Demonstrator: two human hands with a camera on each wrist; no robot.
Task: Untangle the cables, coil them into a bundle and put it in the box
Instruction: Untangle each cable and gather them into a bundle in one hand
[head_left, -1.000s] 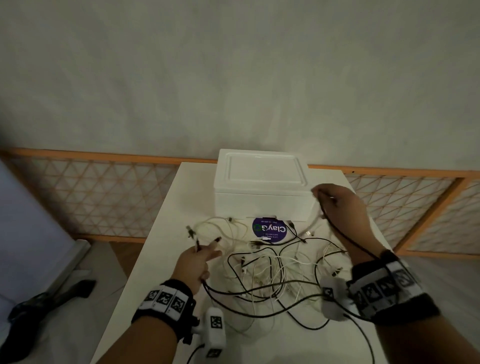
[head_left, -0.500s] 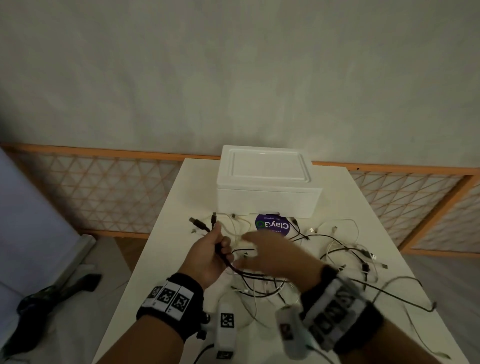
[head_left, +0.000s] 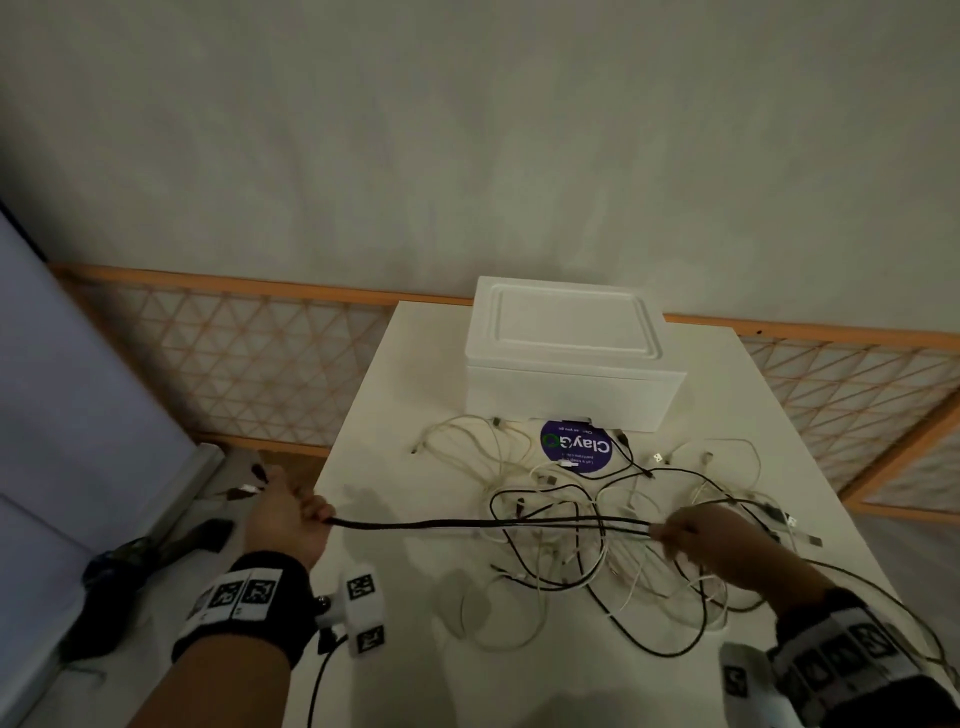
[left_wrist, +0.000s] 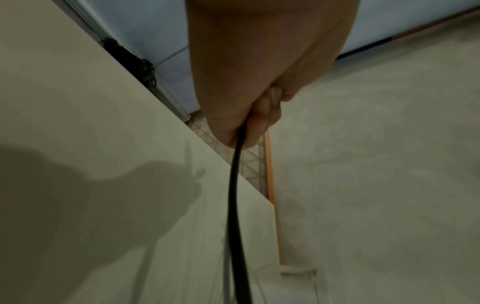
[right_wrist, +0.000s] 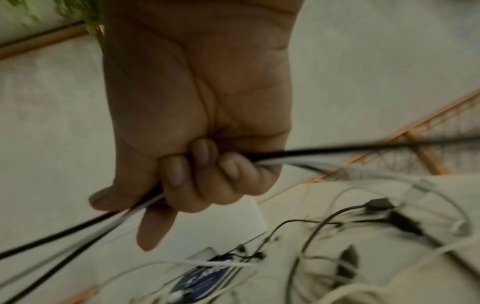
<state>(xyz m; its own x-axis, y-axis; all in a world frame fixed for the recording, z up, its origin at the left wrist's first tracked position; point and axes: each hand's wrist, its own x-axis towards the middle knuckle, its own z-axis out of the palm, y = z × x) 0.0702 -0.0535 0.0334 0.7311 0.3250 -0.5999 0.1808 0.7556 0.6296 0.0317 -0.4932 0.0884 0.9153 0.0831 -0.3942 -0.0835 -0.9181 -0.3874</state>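
A tangle of black and white cables (head_left: 587, 525) lies spread on the white table (head_left: 395, 649), in front of the closed white box (head_left: 569, 353). My left hand (head_left: 288, 512) is past the table's left edge and grips several cable ends, whose plugs stick out behind the fist. From it a bunch of black and white cables (head_left: 467, 524) runs taut to my right hand (head_left: 691, 535), which is curled round the same strands (right_wrist: 262, 159) above the tangle. In the left wrist view the left hand (left_wrist: 255, 115) clamps a black cable (left_wrist: 235, 195).
A round purple sticker (head_left: 575, 451) lies on the table just before the box. An orange lattice fence (head_left: 249, 358) runs behind the table below a plain wall. Dark objects (head_left: 140, 556) lie on the floor to the left.
My hands were close together at the table's middle; the left has pulled out to the left past the edge and the right has slid right along the strands, drawing them taut.
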